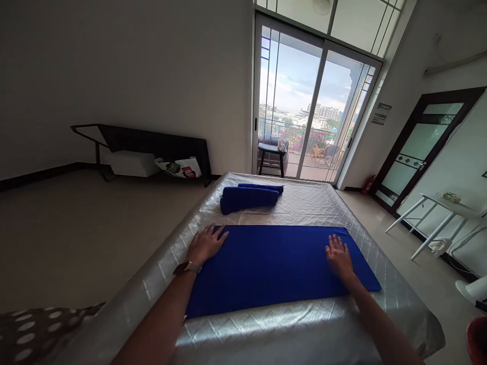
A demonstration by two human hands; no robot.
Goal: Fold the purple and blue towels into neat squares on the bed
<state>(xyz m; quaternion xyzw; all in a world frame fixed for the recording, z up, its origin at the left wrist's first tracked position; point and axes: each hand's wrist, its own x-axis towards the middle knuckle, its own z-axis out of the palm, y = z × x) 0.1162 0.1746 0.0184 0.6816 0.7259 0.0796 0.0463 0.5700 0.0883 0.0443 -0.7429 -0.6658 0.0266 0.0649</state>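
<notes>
A blue cloth (274,268) lies flat as a long rectangle on a bed or table with a shiny silver quilted cover (304,203). My left hand (206,243) rests at its far left corner, fingers spread, with a watch on the wrist. On the right part of the cloth, my right hand (338,255) lies palm down with its fingers stretched out. Neither hand grips anything. Beyond the cloth, toward the far end, are rolled or folded blue cloths (249,198), one behind another.
A dark low rack (152,142) holding a white box (135,164) and a printed bag (180,167) stands by the left wall. Glass sliding doors (292,101) are ahead. On the right are a white stool (452,205) and a dark-framed door (422,152). Brown dotted fabric (41,329) lies near left.
</notes>
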